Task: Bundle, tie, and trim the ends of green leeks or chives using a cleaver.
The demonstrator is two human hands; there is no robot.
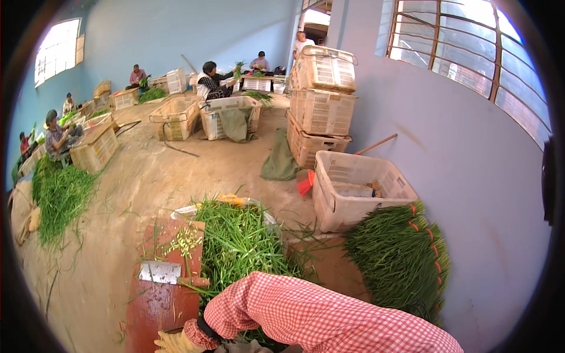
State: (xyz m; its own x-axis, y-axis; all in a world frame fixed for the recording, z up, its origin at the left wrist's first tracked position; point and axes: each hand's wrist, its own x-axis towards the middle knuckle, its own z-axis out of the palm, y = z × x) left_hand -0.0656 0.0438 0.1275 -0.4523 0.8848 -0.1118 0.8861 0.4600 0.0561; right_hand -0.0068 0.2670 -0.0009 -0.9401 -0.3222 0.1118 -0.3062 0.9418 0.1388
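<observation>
My right arm, in a red-and-white checked sleeve, crosses the lower middle. Its hand, my right hand, wears a pale yellow glove and is cut off by the lower edge beside the board. Its fingers show only in part; whether they grip anything is hidden. My left hand is out of view. Near the glove lies a reddish-brown board with wet patches. On it rests a cleaver, its wooden handle pointing right, below chopped pale stalk ends. Right of the board is a heap of long green stalks.
Green bundles tied with red bands lie along the right wall. Behind them stands an open white plastic crate, near a crate stack. Another green heap lies at left. Several people sit working among crates farther back; one stands by the doorway.
</observation>
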